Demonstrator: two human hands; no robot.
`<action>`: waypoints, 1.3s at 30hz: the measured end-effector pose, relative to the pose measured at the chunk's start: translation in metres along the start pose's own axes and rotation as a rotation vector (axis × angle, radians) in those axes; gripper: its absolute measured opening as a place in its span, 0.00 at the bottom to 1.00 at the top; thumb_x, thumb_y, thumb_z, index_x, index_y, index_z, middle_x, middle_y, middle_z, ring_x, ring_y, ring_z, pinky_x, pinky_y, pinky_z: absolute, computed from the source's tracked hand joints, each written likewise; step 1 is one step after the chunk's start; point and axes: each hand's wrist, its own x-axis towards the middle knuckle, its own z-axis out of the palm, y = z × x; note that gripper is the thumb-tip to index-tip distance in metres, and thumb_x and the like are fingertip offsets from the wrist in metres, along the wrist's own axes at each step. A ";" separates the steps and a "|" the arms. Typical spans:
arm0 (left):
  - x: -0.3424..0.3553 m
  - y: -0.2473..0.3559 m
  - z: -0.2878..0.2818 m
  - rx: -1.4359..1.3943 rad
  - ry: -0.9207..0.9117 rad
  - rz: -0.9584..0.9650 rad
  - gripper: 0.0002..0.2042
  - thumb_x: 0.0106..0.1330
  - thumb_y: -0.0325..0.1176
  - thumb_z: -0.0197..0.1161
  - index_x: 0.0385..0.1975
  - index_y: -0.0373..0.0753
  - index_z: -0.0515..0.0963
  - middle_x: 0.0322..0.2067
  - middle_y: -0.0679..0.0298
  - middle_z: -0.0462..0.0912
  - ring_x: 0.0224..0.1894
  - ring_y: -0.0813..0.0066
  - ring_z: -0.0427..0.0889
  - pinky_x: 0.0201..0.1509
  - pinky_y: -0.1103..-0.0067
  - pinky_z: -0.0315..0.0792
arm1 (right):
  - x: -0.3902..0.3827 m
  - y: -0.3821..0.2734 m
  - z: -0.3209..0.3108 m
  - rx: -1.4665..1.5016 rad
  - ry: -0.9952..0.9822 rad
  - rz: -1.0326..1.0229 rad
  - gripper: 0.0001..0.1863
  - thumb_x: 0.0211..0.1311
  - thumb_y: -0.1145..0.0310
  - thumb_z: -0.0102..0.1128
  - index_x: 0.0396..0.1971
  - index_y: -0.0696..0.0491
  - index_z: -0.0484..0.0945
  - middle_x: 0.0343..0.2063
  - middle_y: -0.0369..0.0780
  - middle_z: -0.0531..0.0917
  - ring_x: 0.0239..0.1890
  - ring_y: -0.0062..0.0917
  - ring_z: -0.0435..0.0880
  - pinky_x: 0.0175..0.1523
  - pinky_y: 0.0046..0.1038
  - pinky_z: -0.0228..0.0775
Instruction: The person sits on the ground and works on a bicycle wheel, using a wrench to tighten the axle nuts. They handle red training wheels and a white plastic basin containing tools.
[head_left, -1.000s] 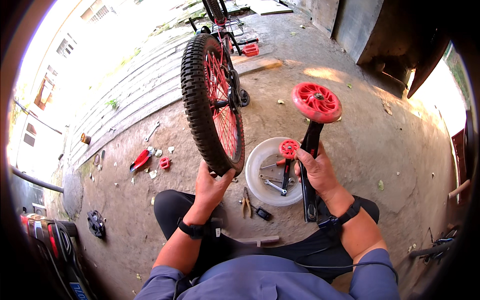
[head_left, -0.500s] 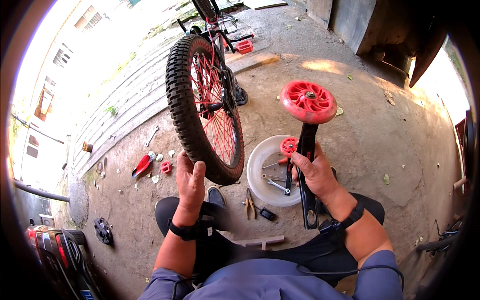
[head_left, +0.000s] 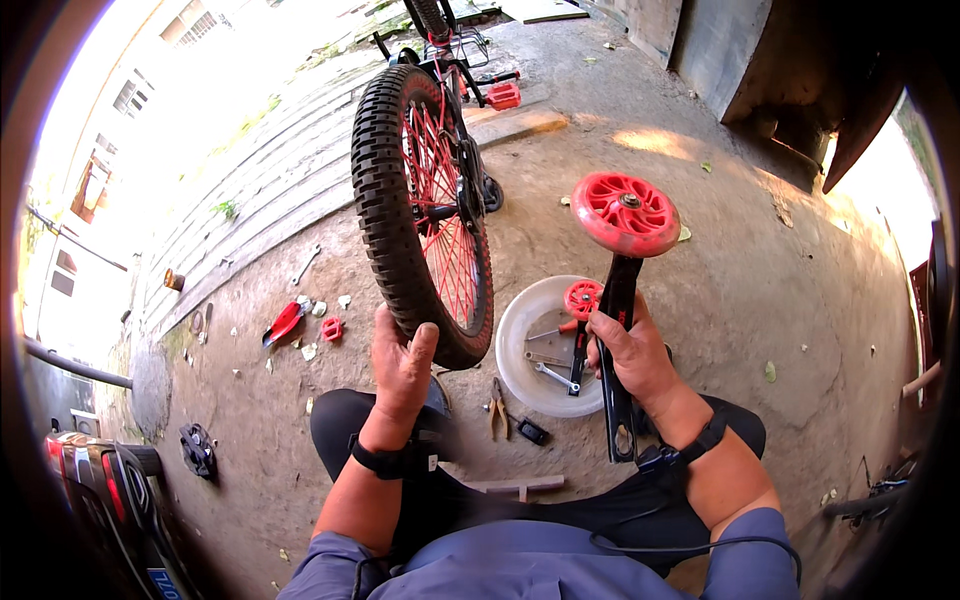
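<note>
Head view, the sole view. Right hand [head_left: 635, 355]: fingers clamped on the black arm of a wheeled bracket [head_left: 622, 285], held upright over the ground with its red wheel uppermost and the slotted end down. Left hand [head_left: 400, 375]: thumb and fingers apart, placed at the lower edge of the bicycle tyre [head_left: 377, 210]; firm contact cannot be confirmed.

Condition of the work: the held bracket is free of the bicycle [head_left: 452, 85]. A second wheeled bracket [head_left: 579, 350] lies in the white basin [head_left: 506, 350], with a combination spanner [head_left: 556, 377] beside it. Neither bracket is attached; both are therefore outstanding if judged as parts to be fitted, though whether they came off or have never been on cannot be told.

A red pedal [head_left: 332, 329] also lies loose on the ground, near a red-and-black piece [head_left: 285, 323]. Pliers [head_left: 498, 410] and a small black device [head_left: 533, 432] rest just beside the basin, no hand upon them. No tool or fastener is visible in either hand.
</note>
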 end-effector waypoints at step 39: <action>0.005 0.009 0.005 0.171 0.065 0.035 0.22 0.68 0.41 0.67 0.53 0.34 0.69 0.42 0.64 0.80 0.42 0.79 0.77 0.49 0.79 0.73 | -0.004 -0.005 0.004 0.026 -0.006 0.022 0.16 0.67 0.59 0.64 0.45 0.49 0.69 0.23 0.31 0.73 0.19 0.16 0.75 0.23 0.20 0.68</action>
